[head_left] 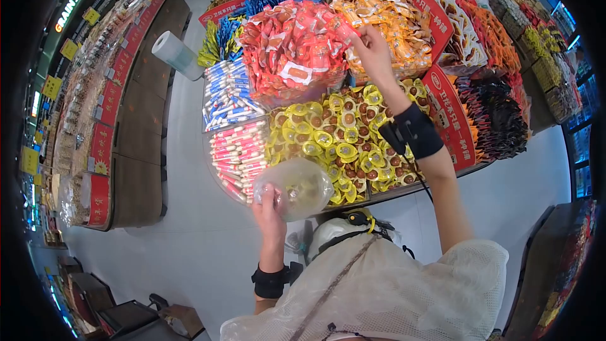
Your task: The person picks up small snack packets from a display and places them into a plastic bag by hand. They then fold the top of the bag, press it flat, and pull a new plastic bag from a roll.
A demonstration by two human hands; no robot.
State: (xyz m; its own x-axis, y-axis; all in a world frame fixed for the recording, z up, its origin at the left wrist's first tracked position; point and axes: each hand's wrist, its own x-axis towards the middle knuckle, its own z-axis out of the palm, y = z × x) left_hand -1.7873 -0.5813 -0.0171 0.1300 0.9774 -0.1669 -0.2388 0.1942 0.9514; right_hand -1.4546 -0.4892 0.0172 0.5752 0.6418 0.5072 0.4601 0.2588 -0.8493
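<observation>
My left hand (270, 211) is closed on the rim of a clear plastic bag (302, 183), which hangs over the front of the display with its mouth spread. Small items inside the bag, if any, cannot be told from the yellow packs behind it. Farther up, my right hand (372, 50) reaches over the display, its fingers pinching a small red snack packet (341, 29) at the edge of the red packet pile (284, 44). Orange packets (401, 22) lie just beside that hand. Below it spread yellow-lidded round packs (344, 120) with brown contents.
Blue-and-white sticks (230, 91) and pink-and-white sticks (240, 155) fill bins at the left. A roll of plastic bags (173, 53) stands at the display's left edge. Red sign boards (449, 117) divide the bins. A long shelf of goods (136, 107) runs across the aisle.
</observation>
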